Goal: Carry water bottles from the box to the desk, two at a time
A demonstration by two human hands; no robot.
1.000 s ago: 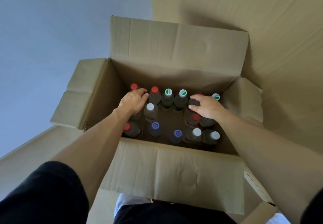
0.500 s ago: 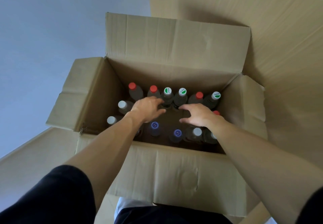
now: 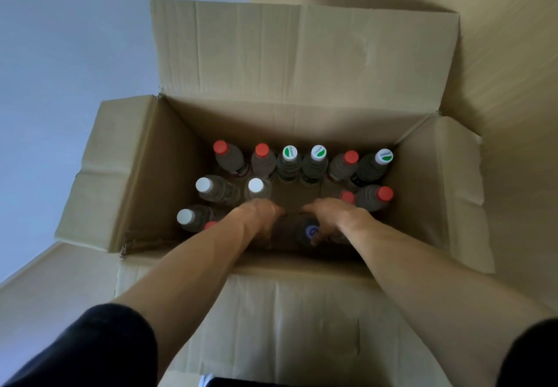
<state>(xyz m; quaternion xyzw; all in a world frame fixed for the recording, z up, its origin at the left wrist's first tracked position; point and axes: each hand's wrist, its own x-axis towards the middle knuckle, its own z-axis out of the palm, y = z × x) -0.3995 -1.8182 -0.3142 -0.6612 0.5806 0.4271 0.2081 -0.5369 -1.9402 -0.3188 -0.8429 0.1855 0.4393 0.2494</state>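
Risk first: both hands work low at the box's near wall, where bottles stand close together, so a lift could knock a neighbour over or drag it along. Grip is taken near the caps, it seems; a full bottle held that way might slip on the way out. Near wall hides the lower bodies, so any snag there would not be seen.

Left hand: fingers curled downward near the middle of the near row; what it holds, if anything, is hidden, so I cannot tell. Right hand: fingers curl round the blue-capped bottle, thumb side toward the left hand. Not yet lifted, by my reading.

Box: open, four flaps folded out. Contents, upright bottles:
- far wall: row of six, red caps and green-and-white caps mixed.
- left side: three white caps, one toward the near-left corner, with a red cap just beside it.
- right side: two more red caps.
- centre: bare cardboard floor.

Desk not in view.
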